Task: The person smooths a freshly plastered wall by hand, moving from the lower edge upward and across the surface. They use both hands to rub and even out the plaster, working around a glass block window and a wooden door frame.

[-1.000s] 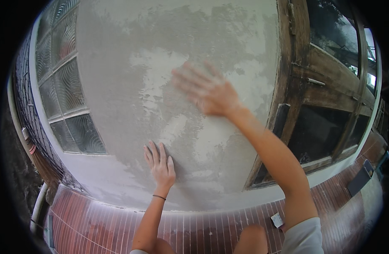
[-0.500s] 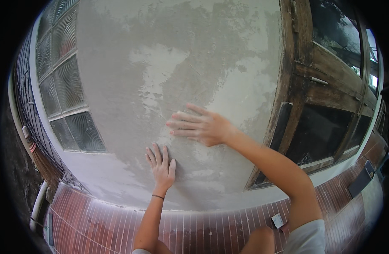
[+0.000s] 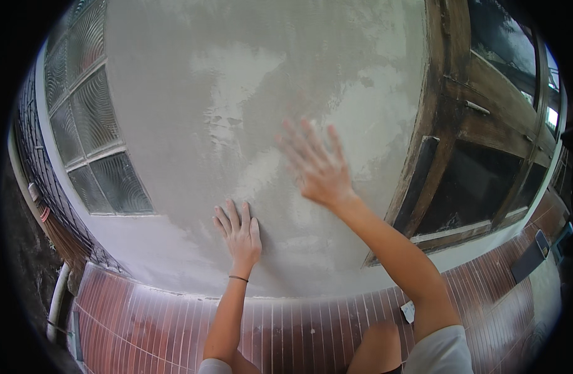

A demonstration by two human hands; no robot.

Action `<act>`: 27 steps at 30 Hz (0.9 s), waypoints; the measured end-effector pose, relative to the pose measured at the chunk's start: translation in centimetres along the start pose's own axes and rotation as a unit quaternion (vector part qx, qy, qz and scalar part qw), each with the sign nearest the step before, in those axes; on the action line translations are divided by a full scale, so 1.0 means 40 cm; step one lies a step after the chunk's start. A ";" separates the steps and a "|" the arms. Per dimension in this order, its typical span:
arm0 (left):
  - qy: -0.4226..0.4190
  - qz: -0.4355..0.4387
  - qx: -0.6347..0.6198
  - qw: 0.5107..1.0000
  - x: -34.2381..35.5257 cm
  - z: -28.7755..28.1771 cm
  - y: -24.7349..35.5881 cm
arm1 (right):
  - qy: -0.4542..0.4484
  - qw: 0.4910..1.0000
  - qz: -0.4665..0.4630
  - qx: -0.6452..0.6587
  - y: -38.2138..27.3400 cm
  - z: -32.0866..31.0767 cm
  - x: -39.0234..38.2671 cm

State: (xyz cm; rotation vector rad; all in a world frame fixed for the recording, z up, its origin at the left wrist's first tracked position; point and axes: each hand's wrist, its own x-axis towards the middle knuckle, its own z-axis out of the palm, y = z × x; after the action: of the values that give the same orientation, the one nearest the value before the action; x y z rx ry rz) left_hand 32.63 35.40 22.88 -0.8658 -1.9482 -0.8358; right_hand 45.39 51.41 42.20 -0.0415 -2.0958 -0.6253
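Note:
A patchy grey plastered wall (image 3: 174, 118) with paler smears fills the middle of the view. Low on it, my left hand (image 3: 241, 239) lies flat with fingers pointing up, a dark band round the wrist. Higher and to the right, my right hand (image 3: 320, 168) is spread against or just over the wall and smeared by motion; whether it touches cannot be made out. Neither hand holds anything. Pale dust coats the fingers of my left hand.
A glass-block window (image 3: 93, 118) is set in the wall on the left, beside a broom (image 3: 62, 234). To the right stands a worn wooden door frame (image 3: 445, 112) with dark panes. Red tiles (image 3: 174, 324) cover the floor, where a dark grey box-like object (image 3: 529, 258) stands.
My right hand has swung up and to the right across the wall, its fingers turning from pointing left to pointing up. My left hand stays flat in the same spot.

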 end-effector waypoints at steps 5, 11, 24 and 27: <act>0.048 -0.063 0.035 0.996 0.004 0.000 -0.045 | 0.063 0.996 -0.066 -0.025 0.114 -0.015 0.024; 0.057 -0.197 0.013 0.979 0.003 -0.026 -0.119 | 0.284 0.938 0.193 -0.043 0.215 -0.041 0.215; 0.011 -0.222 0.003 0.975 -0.041 -0.041 -0.162 | 0.012 0.960 -0.274 -0.050 -0.042 0.117 -0.107; -0.015 -0.221 0.021 0.975 -0.056 -0.046 -0.179 | 0.090 0.995 -0.027 -0.012 -0.001 0.094 -0.008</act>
State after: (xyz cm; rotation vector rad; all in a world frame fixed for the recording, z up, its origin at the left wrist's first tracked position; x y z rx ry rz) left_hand 28.53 29.47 20.10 -0.4204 -2.2148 -1.0325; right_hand 42.66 53.13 40.25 0.0559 -1.9199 -0.6609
